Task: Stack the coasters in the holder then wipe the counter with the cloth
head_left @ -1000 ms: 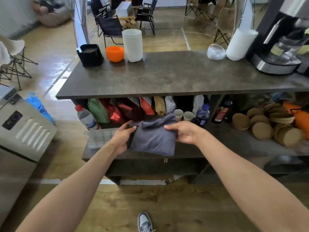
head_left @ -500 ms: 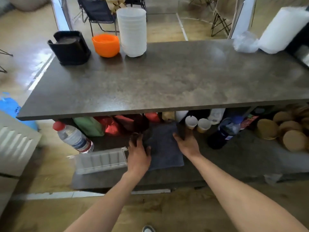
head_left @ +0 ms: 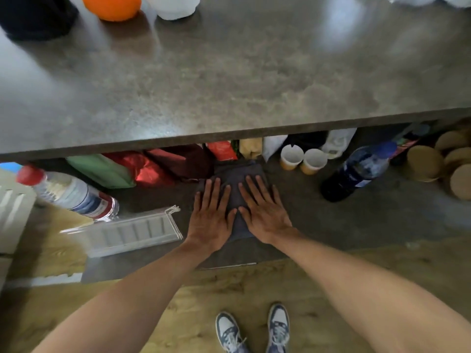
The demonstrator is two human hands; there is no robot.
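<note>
A folded grey cloth (head_left: 235, 174) lies on the lower shelf (head_left: 356, 220) under the dark stone counter (head_left: 229, 80). My left hand (head_left: 210, 217) and my right hand (head_left: 262, 212) both rest flat on the cloth, fingers spread, side by side. Neither hand grips it. A black coaster holder (head_left: 35, 16) stands at the counter's far left corner, cut off by the frame. Round brown coasters (head_left: 423, 163) lie in a heap on the shelf at the far right.
An orange bowl (head_left: 112, 6) and white stacked bowls (head_left: 173, 7) stand at the counter's back. On the shelf are a water bottle (head_left: 68, 192), a clear plastic tray (head_left: 132, 230), bags, two paper cups (head_left: 303, 159) and a dark bottle (head_left: 356, 171). My shoes (head_left: 254, 329) are on the wooden floor.
The cloth went from held in front of the shelf to lying on it. Both hands now press flat on top. My head has moved closer and tilted further down.
</note>
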